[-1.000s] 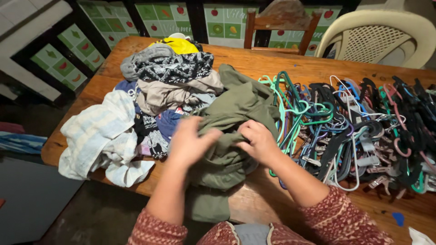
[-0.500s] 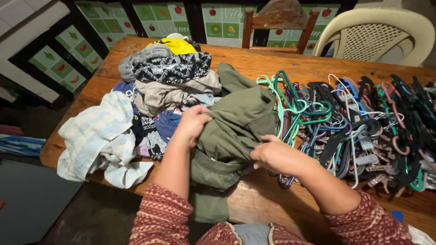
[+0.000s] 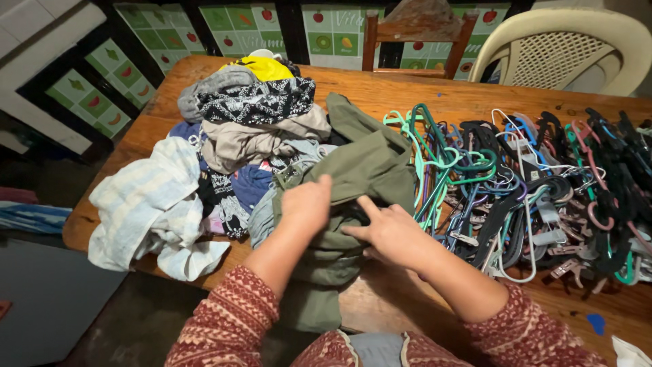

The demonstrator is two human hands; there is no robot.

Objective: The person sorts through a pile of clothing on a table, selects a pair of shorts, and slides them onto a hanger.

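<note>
An olive garment (image 3: 360, 173) is gripped by the left hand (image 3: 305, 204), whose fingers are curled into a fold of the cloth, while the right hand (image 3: 387, 231) is laid just beside it with fingers spread flat on the same fabric. The garment is bunched on the wooden table (image 3: 421, 92) directly under and beyond both hands, with one end hung over the near edge below the left wrist. A pile of clothes (image 3: 251, 129) is heaped to the left of the left hand, and a pale striped cloth (image 3: 146, 204) is draped further left. A tangle of coloured hangers (image 3: 536, 187) is spread to the right of the right hand. Two chairs (image 3: 564, 47) are seen beyond the table.
</note>
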